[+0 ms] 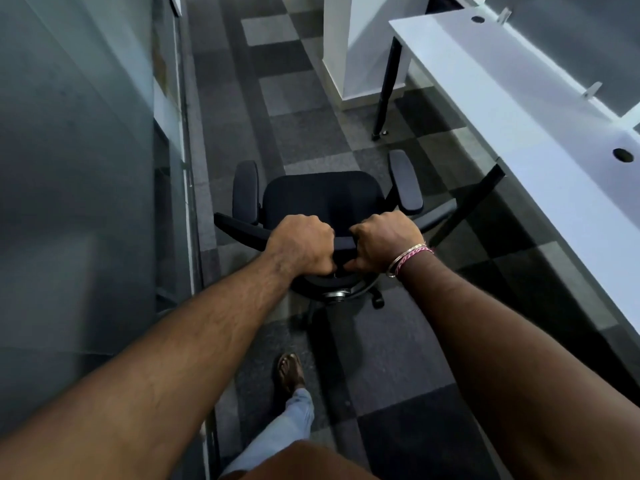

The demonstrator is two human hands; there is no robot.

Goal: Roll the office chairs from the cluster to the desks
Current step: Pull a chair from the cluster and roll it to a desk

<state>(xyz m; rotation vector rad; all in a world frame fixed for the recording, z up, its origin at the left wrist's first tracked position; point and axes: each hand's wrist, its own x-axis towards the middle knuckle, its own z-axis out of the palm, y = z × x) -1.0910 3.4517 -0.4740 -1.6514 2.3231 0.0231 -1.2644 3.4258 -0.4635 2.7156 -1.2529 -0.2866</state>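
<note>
A black office chair [323, 199] with two padded armrests stands on the carpet in front of me, its seat facing away. My left hand [301, 245] grips the top edge of its backrest. My right hand [384, 240], with bracelets at the wrist, grips the same edge just to the right. Below my hands the chair's base and one caster [378, 301] show. A long white desk [519, 109] runs along the right side, its near black leg [465, 206] close to the chair's right armrest.
A glass partition [86, 168] lines the left side of the aisle. A white pillar [360, 46] stands ahead beside the desk's far black leg [386, 88]. Checkered grey carpet [294, 98] stretches forward. My sandalled foot [290, 372] is behind the chair.
</note>
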